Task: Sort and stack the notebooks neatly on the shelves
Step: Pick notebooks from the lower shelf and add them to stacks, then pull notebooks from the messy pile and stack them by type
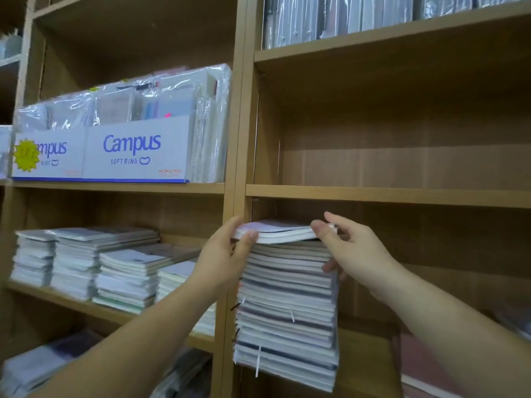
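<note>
Head view: we find the left hand (227,254) and right hand (355,251) each clamped on one end of the top notebooks (278,232), which sit on the tall stack (287,305) under the shelf board (388,194). We judge the two-sided grip keeps edges aligned.

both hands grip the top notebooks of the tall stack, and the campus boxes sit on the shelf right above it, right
No: the head view shows the Campus boxes on the neighbouring bay's shelf, up and left of the tall stack. The rest holds.
</note>
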`<state>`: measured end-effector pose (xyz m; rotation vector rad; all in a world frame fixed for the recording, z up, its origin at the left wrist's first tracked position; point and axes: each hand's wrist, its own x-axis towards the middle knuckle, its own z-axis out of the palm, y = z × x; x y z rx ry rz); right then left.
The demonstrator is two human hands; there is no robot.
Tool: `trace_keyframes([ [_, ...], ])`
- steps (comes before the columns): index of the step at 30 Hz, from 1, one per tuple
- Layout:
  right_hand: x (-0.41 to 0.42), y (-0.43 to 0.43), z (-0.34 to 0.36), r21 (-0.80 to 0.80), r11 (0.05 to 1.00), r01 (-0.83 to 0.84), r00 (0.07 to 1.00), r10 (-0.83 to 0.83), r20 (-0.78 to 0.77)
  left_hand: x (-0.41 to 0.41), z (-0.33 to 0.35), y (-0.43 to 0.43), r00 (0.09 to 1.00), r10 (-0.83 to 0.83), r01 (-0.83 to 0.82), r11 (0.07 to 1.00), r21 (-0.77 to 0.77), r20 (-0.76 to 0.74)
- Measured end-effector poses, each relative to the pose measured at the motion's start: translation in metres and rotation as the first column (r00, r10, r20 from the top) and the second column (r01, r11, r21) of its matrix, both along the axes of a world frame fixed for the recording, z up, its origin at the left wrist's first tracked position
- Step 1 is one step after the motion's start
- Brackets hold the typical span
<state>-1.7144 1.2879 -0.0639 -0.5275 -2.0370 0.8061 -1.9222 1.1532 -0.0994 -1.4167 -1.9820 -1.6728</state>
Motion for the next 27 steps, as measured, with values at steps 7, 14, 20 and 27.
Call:
trace_keyframes([
  [7,-0.013,0.025,-0.021,-0.002,0.992,0.130,0.989,-0.129,-0.077,-0.012,0.010,0.028,0.991,0.131,-0.129,0.989,0.072,-0.016],
  [14,-0.017,0.030,-0.021,-0.031,0.980,0.197,0.972,-0.199,-0.124,-0.021,0.011,0.036,0.993,0.099,-0.106,0.986,0.130,0.058],
  [20,-0.019,0.031,-0.026,0.028,0.964,0.265,0.960,-0.261,-0.105,-0.009,0.011,0.040,0.990,0.111,-0.120,0.987,0.103,0.093],
  [27,0.025,-0.016,-0.113,0.224,0.964,0.142,0.977,-0.099,-0.191,0.039,-0.088,0.013,0.997,0.056,-0.066,0.978,0.196,0.057],
])
